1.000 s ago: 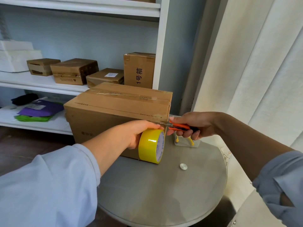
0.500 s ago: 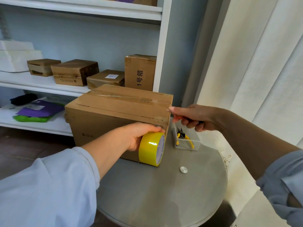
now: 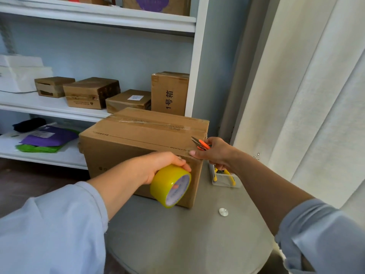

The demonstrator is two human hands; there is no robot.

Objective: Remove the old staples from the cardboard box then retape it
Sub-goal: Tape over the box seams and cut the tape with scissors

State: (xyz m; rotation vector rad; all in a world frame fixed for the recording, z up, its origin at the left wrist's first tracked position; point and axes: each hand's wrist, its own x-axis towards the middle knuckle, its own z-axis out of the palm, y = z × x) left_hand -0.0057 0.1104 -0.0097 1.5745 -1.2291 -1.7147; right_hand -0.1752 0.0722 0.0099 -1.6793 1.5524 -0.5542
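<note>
Now retaping step, staples presumably out. Brown cardboard box (image 3: pixel 142 143) on round grey table (image 3: pixel 197 244). L hand (image 3: pixel 158 167) grips yellow tape roll (image 3: pixel 170 185) against box front. R hand (image 3: pixel 214 153) holds orange snips (image 3: pixel 201 144) at box's right top corner, thumb pressing tape end. Next: smooth tape flat.

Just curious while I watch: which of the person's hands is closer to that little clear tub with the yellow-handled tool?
The right hand, holding orange snips, is just above the tub. The left hand, gripping the yellow tape roll, is farther off across the box's front.
</note>
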